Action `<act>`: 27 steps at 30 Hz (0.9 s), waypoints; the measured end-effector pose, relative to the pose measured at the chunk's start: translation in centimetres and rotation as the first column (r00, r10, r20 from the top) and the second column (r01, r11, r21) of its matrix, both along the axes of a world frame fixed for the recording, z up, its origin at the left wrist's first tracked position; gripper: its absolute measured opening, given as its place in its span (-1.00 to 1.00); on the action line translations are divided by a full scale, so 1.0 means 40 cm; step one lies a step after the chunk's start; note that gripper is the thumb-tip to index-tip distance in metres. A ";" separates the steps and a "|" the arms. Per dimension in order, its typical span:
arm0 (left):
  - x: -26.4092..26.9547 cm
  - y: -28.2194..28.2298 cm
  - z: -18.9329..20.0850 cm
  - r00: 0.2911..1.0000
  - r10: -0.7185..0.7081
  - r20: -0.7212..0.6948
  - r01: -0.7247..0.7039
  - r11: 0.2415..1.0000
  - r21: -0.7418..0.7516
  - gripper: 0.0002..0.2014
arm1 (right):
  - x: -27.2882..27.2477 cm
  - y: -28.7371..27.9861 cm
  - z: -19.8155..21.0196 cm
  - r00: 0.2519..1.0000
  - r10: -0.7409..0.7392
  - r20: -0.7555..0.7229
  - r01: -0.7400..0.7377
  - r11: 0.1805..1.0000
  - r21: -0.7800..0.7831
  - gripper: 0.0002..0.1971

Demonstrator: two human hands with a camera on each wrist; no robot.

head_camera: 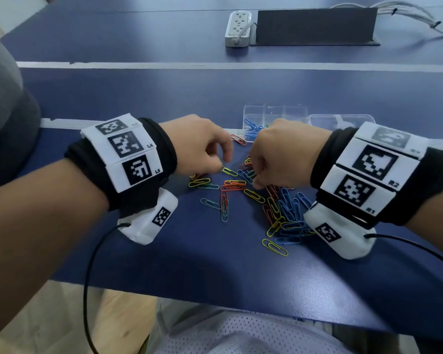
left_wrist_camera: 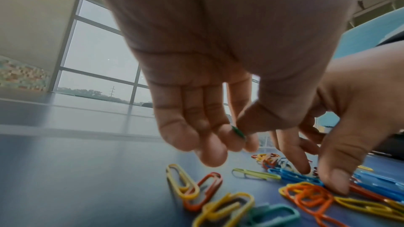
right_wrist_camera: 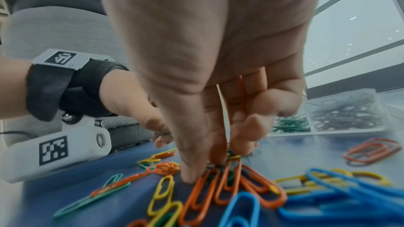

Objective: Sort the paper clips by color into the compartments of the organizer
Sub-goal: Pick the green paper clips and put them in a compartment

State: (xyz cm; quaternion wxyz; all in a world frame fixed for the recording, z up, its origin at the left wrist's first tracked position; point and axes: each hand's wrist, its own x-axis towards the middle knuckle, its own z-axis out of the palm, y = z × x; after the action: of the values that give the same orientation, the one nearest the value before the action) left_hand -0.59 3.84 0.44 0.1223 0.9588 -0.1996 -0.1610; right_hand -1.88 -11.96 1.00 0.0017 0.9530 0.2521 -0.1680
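Observation:
Loose paper clips (head_camera: 279, 213) in blue, yellow, orange and green lie scattered on the blue table (head_camera: 164, 251). Behind them stands the clear organizer (head_camera: 292, 111), with blue clips (head_camera: 252, 129) in its near-left compartment. The right wrist view shows green clips (right_wrist_camera: 290, 125) and dark ones (right_wrist_camera: 345, 116) in neighbouring compartments. My left hand (head_camera: 223, 162) hovers over the pile's left side and pinches a green clip (left_wrist_camera: 238, 132) between thumb and fingers. My right hand (head_camera: 256, 180) reaches down into the pile, thumb (right_wrist_camera: 190, 175) and forefinger closing on a dark clip among orange ones.
One orange clip (head_camera: 238, 139) lies alone by the organizer's left corner. The organizer's clear lid (head_camera: 343, 120) rests behind my right wrist. A white power strip (head_camera: 238, 28) and a dark box (head_camera: 315, 26) sit far back. The table's front edge runs close to my lap.

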 end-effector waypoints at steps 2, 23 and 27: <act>-0.006 0.009 -0.004 1.000 0.005 -0.011 -0.005 1.000 0.019 -0.82 | -0.003 0.001 0.000 1.000 0.023 0.014 -0.023 1.000 0.009 -0.76; -0.029 0.019 -0.028 0.993 -0.111 0.044 0.104 0.983 0.149 -0.64 | -0.084 0.040 0.001 0.917 0.398 0.038 -0.399 0.916 0.033 -0.73; -0.035 0.031 -0.015 0.998 -0.052 0.046 0.047 0.994 0.103 -0.75 | -0.081 0.062 -0.013 0.885 0.457 0.086 -0.444 0.886 -0.130 -0.81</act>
State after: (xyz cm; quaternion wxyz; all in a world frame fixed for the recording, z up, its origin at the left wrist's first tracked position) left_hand -2.00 5.08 -0.14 0.0645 0.9622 -0.2176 -0.1505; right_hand -5.13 -9.47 0.47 0.1058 0.8749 0.4568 -0.1214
